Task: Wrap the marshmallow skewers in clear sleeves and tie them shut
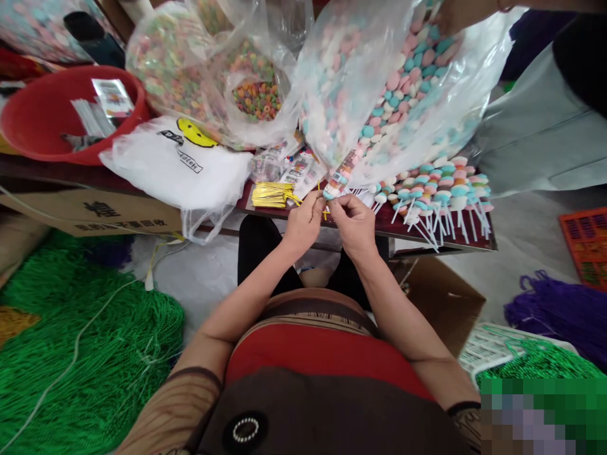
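My left hand [305, 221] and my right hand [353, 224] meet at the table's front edge, fingers pinched together at the near end of a small clear packet [340, 177] of pastel candies. A yellow twist tie shows between the fingertips. Left of the packet lies a bundle of yellow ties [272, 194], with printed clear packets [303, 170] behind it. To the right, skewered candies [441, 183] in pink, blue and white lie piled, their white sticks pointing toward me.
Large clear bags of pastel candies [403, 95] and coloured rings [258, 98] stand behind. A red basin [76, 114] and a white bag [180, 164] sit left. Another person's hand [462, 14] reaches in at top right. Green strands [95, 354] cover the floor at left.
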Available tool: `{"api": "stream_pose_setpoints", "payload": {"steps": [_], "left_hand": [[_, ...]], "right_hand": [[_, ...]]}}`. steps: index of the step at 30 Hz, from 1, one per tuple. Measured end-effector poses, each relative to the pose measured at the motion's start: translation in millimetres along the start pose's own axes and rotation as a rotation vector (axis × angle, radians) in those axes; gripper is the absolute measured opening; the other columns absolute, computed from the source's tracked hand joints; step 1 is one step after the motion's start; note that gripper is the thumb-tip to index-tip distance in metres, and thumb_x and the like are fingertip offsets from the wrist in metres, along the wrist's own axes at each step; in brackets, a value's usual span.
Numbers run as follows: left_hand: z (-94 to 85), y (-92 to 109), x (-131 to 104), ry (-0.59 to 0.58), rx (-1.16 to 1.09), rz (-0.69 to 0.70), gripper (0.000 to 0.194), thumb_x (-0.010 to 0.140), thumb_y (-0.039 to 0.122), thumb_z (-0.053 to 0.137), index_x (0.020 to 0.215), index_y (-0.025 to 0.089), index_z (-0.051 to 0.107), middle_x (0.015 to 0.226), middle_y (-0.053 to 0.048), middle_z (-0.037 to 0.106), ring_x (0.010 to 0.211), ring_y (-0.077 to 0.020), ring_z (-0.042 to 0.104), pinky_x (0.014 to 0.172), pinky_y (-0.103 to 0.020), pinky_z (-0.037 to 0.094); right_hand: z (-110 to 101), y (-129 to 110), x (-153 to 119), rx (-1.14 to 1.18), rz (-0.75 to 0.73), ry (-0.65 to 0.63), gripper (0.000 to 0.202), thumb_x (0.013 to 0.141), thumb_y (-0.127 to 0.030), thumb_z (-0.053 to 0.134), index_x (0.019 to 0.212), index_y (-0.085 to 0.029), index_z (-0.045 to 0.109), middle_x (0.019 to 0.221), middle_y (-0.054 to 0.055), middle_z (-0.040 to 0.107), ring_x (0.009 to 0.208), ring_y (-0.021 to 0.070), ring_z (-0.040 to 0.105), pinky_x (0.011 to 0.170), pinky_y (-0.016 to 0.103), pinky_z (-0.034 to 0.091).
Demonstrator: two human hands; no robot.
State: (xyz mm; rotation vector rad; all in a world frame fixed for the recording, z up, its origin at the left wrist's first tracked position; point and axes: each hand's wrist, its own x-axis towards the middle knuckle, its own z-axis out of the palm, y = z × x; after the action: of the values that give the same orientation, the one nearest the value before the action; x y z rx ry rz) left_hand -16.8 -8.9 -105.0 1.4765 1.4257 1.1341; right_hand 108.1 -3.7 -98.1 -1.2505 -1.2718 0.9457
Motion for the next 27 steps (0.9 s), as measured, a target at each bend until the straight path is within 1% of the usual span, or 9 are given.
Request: {"api": "stream_pose_setpoints", "payload": {"steps": [2, 5, 9, 13, 17, 19, 21, 25, 27], "left_hand": [[1.1, -4.0, 3.0, -0.087, -0.209, -0.004, 0.043, 0.099, 0.050, 0.045, 0.123, 0.021, 0.065, 0.100, -0.006, 0.074, 0.104, -0.0193, 0.067, 0.097, -0.033, 0.047], [-2.3, -5.2, 9.5, -0.192, -0.507, -0.003, 0.046, 0.092, 0.050, 0.057, 0.126, 0.021, 0.068, 0.129, -0.007, 0.070, 0.135, -0.0235, 0.056, 0.116, -0.039, 0.038], [-22.8, 11.5, 11.3, -0.283, -0.671, 0.093, 0.037, 0.087, 0.047, 0.059, 0.109, 0.024, 0.077, 0.122, -0.006, 0.074, 0.129, -0.0266, 0.060, 0.116, -0.046, 0.040], [-46.5, 42.6, -6.8, -0.302, -0.412, 0.331, 0.045, 0.097, 0.049, 0.046, 0.081, 0.027, 0.082, 0.100, -0.007, 0.078, 0.124, -0.0246, 0.060, 0.119, -0.044, 0.034], [-51.9, 60.5, -24.5, -0.226, -0.033, 0.373, 0.043, 0.094, 0.052, 0.055, 0.068, 0.026, 0.077, 0.080, -0.007, 0.076, 0.108, -0.0262, 0.060, 0.116, -0.048, 0.029], [-49.3, 59.7, -26.2, -0.122, 0.049, 0.336, 0.047, 0.092, 0.057, 0.056, 0.063, 0.025, 0.074, 0.076, -0.006, 0.073, 0.101, -0.0247, 0.060, 0.115, -0.048, 0.028], [-45.8, 53.4, -23.1, -0.096, 0.024, 0.225, 0.059, 0.092, 0.067, 0.049, 0.060, 0.022, 0.070, 0.068, -0.006, 0.068, 0.090, -0.0223, 0.059, 0.107, -0.044, 0.037], [-41.6, 40.9, -9.8, -0.233, -0.363, -0.087, 0.082, 0.091, 0.082, 0.022, 0.067, 0.019, 0.069, 0.059, -0.005, 0.060, 0.070, -0.0185, 0.058, 0.075, -0.034, 0.050], [-44.1, 43.8, -6.0, -0.206, -0.566, -0.142, 0.084, 0.091, 0.082, 0.018, 0.070, 0.019, 0.069, 0.061, -0.005, 0.060, 0.068, -0.0178, 0.057, 0.068, -0.032, 0.050]], "right_hand": [[0.8, -1.1, 0.5, 0.110, 0.067, -0.045, 0.022, 0.080, -0.040, 0.070, 0.070, -0.022, 0.061, 0.064, -0.004, 0.056, 0.062, 0.0120, 0.049, 0.065, 0.028, 0.043], [0.1, -6.7, 0.5, 0.240, 0.162, -0.112, 0.028, 0.076, -0.042, 0.075, 0.067, -0.022, 0.058, 0.059, -0.006, 0.051, 0.056, 0.0094, 0.043, 0.060, 0.027, 0.040], [-5.2, -17.4, 2.3, 0.283, 0.244, -0.191, 0.035, 0.069, -0.045, 0.080, 0.063, -0.021, 0.056, 0.054, -0.007, 0.048, 0.052, 0.0084, 0.039, 0.054, 0.026, 0.035], [-10.5, -26.5, 6.6, 0.283, 0.241, -0.189, 0.032, 0.068, -0.047, 0.080, 0.069, -0.022, 0.060, 0.062, -0.005, 0.054, 0.056, 0.0101, 0.044, 0.056, 0.026, 0.040], [-9.3, -33.9, 4.7, 0.083, 0.047, -0.153, 0.024, 0.078, -0.041, 0.073, 0.068, -0.022, 0.062, 0.066, -0.003, 0.056, 0.062, 0.0118, 0.049, 0.063, 0.028, 0.044], [-8.2, -39.3, 1.5, -0.036, -0.093, -0.079, 0.022, 0.083, -0.038, 0.070, 0.068, -0.023, 0.063, 0.070, -0.002, 0.059, 0.067, 0.0128, 0.052, 0.067, 0.029, 0.046], [-8.3, -47.0, -2.3, -0.114, -0.211, -0.014, 0.020, 0.086, -0.035, 0.067, 0.069, -0.024, 0.064, 0.073, -0.001, 0.062, 0.069, 0.0139, 0.053, 0.068, 0.030, 0.046], [-11.2, -59.8, -11.7, -0.208, -0.361, -0.035, 0.016, 0.087, -0.029, 0.064, 0.071, -0.026, 0.068, 0.073, 0.001, 0.065, 0.070, 0.0165, 0.057, 0.067, 0.032, 0.047], [-12.2, -58.9, -15.6, -0.200, -0.374, -0.130, 0.016, 0.086, -0.026, 0.064, 0.071, -0.026, 0.069, 0.072, 0.001, 0.066, 0.069, 0.0162, 0.057, 0.065, 0.031, 0.047]]}}
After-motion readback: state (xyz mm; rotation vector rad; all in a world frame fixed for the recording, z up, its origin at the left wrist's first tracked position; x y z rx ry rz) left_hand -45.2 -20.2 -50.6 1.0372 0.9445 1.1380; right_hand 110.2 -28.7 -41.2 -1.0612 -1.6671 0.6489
